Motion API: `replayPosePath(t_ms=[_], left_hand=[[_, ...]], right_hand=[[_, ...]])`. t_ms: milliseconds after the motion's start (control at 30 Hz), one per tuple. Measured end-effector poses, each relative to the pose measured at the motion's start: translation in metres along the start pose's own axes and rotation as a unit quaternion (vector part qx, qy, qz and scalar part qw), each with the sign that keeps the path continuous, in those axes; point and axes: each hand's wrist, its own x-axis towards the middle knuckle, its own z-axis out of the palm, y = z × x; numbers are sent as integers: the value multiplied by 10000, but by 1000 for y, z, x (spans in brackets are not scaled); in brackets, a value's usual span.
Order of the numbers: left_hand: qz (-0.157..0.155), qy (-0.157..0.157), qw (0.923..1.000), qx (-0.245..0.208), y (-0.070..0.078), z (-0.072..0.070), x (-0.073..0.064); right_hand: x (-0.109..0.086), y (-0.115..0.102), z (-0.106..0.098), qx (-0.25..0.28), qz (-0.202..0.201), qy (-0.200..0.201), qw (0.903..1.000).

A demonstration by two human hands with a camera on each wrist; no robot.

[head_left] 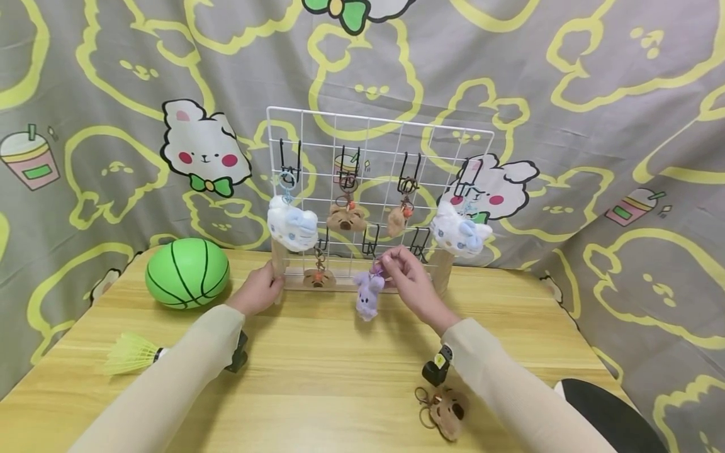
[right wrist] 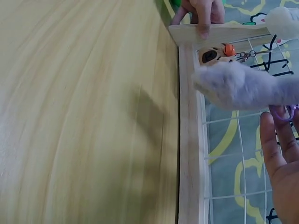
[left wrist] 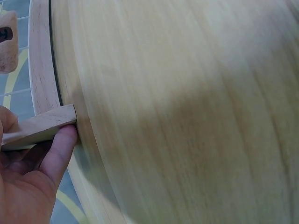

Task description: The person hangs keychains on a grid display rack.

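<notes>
My right hand (head_left: 409,280) pinches the ring of a purple plush keychain (head_left: 368,298), which dangles in front of the lower row of a white wire grid rack (head_left: 391,124). In the right wrist view the plush (right wrist: 238,84) hangs from a purple ring by my fingers (right wrist: 270,137). My left hand (head_left: 259,290) grips the wooden side foot (left wrist: 44,125) of the rack at its left end. Black hooks on the grid carry white plush keychains (head_left: 291,225) at both ends and brown bear keychains (head_left: 346,218) between them. Another brown bear (head_left: 319,279) hangs lower left.
A green ball (head_left: 187,273) and a yellow shuttlecock (head_left: 131,354) lie on the left of the wooden table (head_left: 317,377). A loose brown bear keychain (head_left: 447,410) lies near the right forearm, and a black rounded object (head_left: 606,415) sits at front right. A patterned curtain (head_left: 396,56) hangs behind.
</notes>
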Motion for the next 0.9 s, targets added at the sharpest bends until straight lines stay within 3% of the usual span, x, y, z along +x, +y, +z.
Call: replayPosePath(t_ms=[567, 900], left_hand=[[5, -31, 10000, -45, -2, 1, 1], [-43, -64, 9999, -82, -3, 1, 2]], right_hand=[[16, 4, 11, 417, 263, 265, 9984], [22, 9, 16, 285, 556, 364, 9974]])
